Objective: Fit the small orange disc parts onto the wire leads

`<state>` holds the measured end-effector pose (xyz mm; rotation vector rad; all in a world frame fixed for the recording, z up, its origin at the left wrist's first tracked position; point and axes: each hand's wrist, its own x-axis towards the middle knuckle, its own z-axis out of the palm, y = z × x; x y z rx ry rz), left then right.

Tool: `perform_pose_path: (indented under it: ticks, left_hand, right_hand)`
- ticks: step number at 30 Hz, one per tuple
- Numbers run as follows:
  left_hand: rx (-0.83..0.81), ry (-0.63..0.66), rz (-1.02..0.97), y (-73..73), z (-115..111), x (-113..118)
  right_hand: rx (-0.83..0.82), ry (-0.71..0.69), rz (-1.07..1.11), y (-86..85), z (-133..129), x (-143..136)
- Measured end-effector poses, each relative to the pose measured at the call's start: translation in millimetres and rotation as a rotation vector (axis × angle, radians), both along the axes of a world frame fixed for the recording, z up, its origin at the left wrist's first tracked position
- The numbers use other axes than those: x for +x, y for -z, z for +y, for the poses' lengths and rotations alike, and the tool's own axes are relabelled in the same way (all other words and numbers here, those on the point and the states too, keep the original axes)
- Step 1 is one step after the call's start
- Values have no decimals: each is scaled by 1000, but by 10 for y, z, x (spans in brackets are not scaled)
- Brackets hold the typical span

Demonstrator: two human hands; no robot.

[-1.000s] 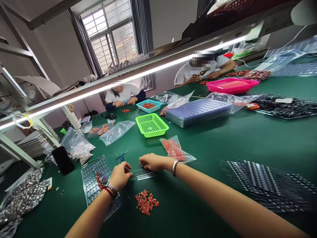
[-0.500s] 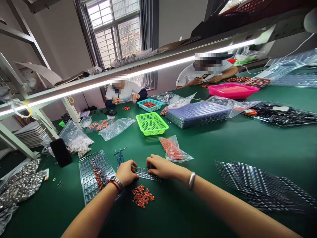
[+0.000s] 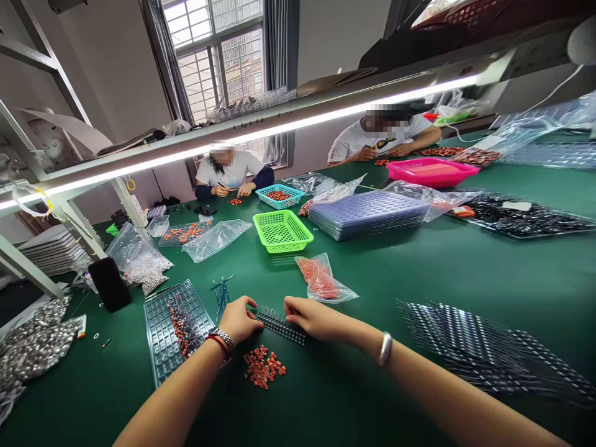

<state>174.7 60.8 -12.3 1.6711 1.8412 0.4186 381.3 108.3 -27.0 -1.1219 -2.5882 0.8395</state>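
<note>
A narrow dark strip (image 3: pixel 283 329) with a row of thin wire leads along its far edge lies on the green table between my hands. My left hand (image 3: pixel 238 320) is closed at the strip's left end, thumb and forefinger bent around it. Over the right part, the fingers of my right hand (image 3: pixel 308 315) are pinched together; what they hold is too small to make out. A pile of small orange-red pieces (image 3: pixel 264 366) lies just in front of the strip. Left of my left hand, a clear compartment tray (image 3: pixel 161 329) carries wired orange and dark pieces (image 3: pixel 182 326).
Beyond my hands are a bag of orange pieces (image 3: pixel 321 279), a green basket (image 3: pixel 283 233) and stacked clear trays (image 3: pixel 367 214). Wired strips (image 3: pixel 470 341) lie at right. A phone (image 3: pixel 109 284) stands at left. Two people sit across the table under a lamp bar (image 3: pixel 279 127).
My right hand has shifted slightly right along the strip, and its fingers have drawn together. More of the strip now shows between my hands. The whole view has shifted a little.
</note>
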Motion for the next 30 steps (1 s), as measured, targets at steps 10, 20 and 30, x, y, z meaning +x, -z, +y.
perform_pose_path:
  ticks: [10,20,30]
  left_hand:
    - [-134,3,-289,96,107,58]
    - [-191,-11,-744,-30,-24,-33]
    - [-237,40,-828,-164,-119,15]
  right_hand:
    - [1,-4,201,32,-58,172]
    - [39,0,456,-126,-292,590]
    - [-34,-43,561,-326,-538,511]
